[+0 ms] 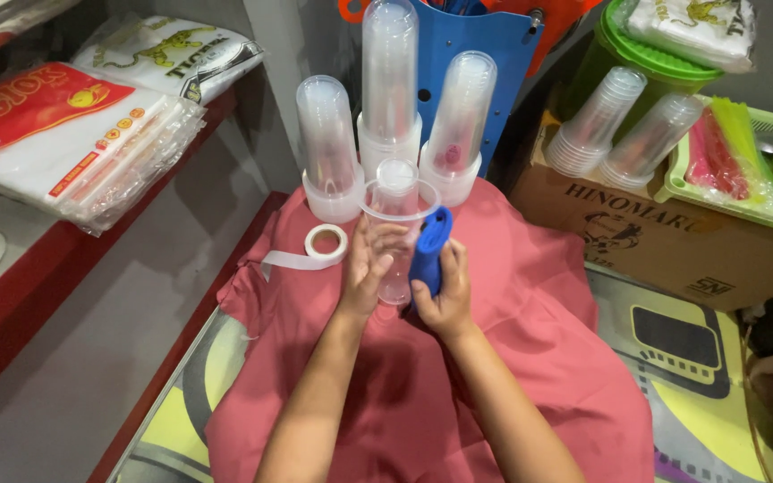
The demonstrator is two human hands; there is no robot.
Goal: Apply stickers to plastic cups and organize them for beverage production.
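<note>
At the centre of the frame we see a clear plastic cup [397,234], tilted, mouth toward the top, and a blue tool [428,253] touching its right side.

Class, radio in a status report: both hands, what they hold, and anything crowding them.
Left hand on clear plastic cup, steadying it. Right hand gripping blue tool against cup. Tape roll and cup stacks close by on red cloth.
</note>
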